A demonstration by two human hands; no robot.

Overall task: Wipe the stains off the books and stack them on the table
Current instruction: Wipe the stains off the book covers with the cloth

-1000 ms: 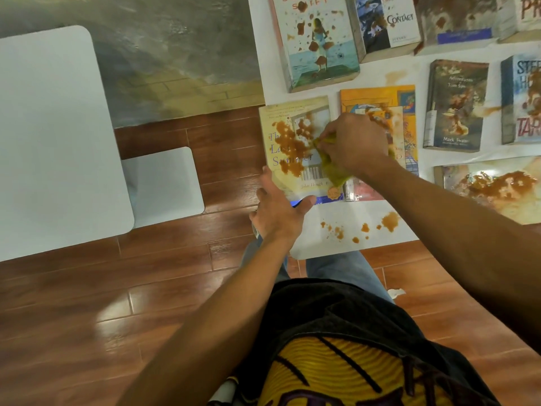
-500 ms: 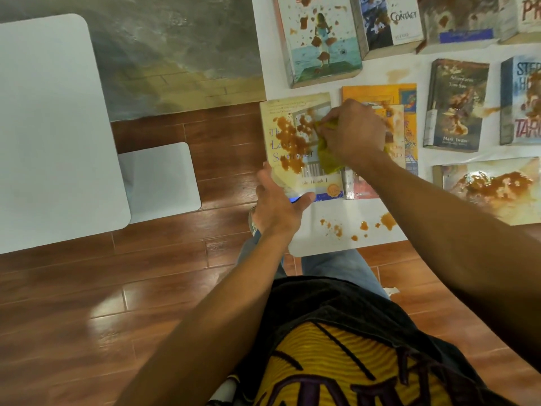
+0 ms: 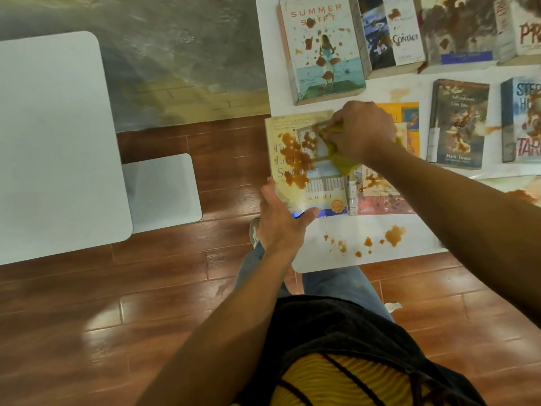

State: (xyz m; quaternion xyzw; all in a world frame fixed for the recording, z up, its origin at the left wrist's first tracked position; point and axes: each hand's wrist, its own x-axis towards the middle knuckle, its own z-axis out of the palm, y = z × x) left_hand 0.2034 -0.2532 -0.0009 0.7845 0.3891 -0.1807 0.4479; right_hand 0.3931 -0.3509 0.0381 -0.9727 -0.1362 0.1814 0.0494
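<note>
A pale yellow book (image 3: pixel 292 189) with brown stains across its cover lies at the near left corner of a white sheet (image 3: pixel 336 253). My left hand (image 3: pixel 279 221) grips its near left corner. My right hand (image 3: pixel 358 130) presses a yellow-green cloth (image 3: pixel 341 159) onto the upper right part of the cover. Several other stained books lie on the sheet: a Summer book (image 3: pixel 322 51), a Contact book (image 3: pixel 392 36), an orange book (image 3: pixel 407 124) under my right arm, and a dark Mark Twain book (image 3: pixel 456 124).
A white table (image 3: pixel 49 142) stands at the left, with a lower white square surface (image 3: pixel 164 191) beside it. Brown wooden floor (image 3: pixel 102 317) lies between the table and the sheet. Brown drops (image 3: pixel 392 235) spot the sheet's near edge. My legs and shoe are below.
My right hand and the cloth have moved up the cover, from its lower right toward the upper right. My left hand has stayed on the near corner.
</note>
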